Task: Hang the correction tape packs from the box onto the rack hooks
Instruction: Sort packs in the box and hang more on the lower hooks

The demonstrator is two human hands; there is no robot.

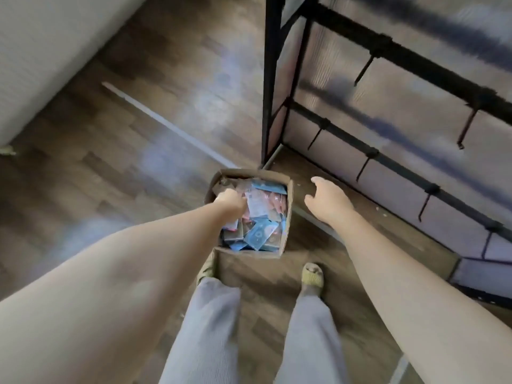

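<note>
Wood floor (171, 87); box (288, 217) beside black rack (410, 55).

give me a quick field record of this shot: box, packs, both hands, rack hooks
box: open cardboard box on the wood floor, beside the rack base
packs: correction tape packs piled loose inside, mostly blue
left hand: left hand down in the box among the packs; its grip is blurred
right hand: right hand open, holding nothing, right of the box
rack hooks: rack hooks in view bare

Blue, white and pink correction tape packs (257, 214) are seen in a brown cardboard box (288, 214); the rack (388, 54) is black, the floor (124, 151) brown wood-grained.
</note>
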